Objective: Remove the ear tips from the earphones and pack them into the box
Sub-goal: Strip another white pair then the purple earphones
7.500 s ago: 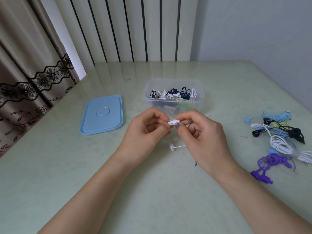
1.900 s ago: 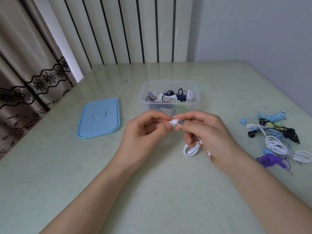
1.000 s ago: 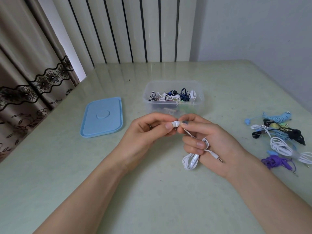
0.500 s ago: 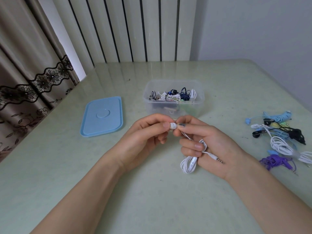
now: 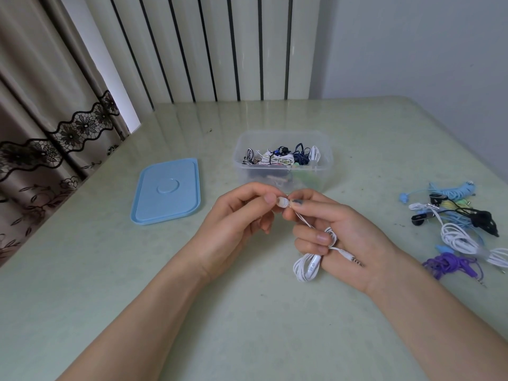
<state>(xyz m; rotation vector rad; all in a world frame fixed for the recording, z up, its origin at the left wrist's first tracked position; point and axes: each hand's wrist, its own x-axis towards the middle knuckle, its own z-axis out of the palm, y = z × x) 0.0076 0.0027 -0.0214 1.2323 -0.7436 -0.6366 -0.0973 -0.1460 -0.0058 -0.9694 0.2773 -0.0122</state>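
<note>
A white earphone (image 5: 310, 266) hangs coiled from my right hand (image 5: 341, 232), whose curled fingers hold the cable while thumb and forefinger pinch the earbud. My left hand (image 5: 239, 224) pinches the white ear tip (image 5: 282, 201) at the bud's end, fingertips meeting my right hand's. Both hands hover over the table just in front of the clear plastic box (image 5: 283, 160), which holds several coiled earphones in white, blue and black. The jack plug sticks out past my right palm.
A light blue lid (image 5: 167, 191) lies flat left of the box. A pile of earphones (image 5: 464, 229) in blue, black, white and purple lies at the right table edge. Curtains hang at the left, a wall at the right.
The hands have stayed together in front of the box. The white ear tip now shows more between the fingertips than half a second ago. The coiled cable still hangs under my right hand.
</note>
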